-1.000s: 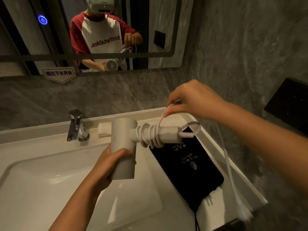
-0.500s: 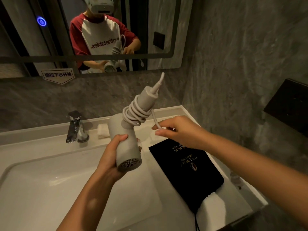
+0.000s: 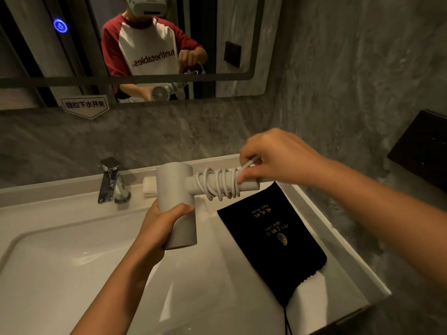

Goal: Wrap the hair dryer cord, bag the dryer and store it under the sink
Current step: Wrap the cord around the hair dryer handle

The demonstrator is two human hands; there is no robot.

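Note:
A pale grey hair dryer is held above the sink, its barrel upright and its handle pointing right. My left hand grips the lower part of the barrel. The white cord is coiled in several loops around the handle. My right hand pinches the cord at the handle's far end, fingers closed on it. A flat black drawstring bag with gold lettering lies on the counter right of the basin, below the handle.
The white sink fills the lower left, with a chrome tap at its back and a small folded white cloth beside it. A mirror hangs above. A dark box is mounted on the right wall.
The dryer has swung from handle-up back to handle pointing right. My right hand rose from below the handle to its end, and more cord loops lie on the handle.

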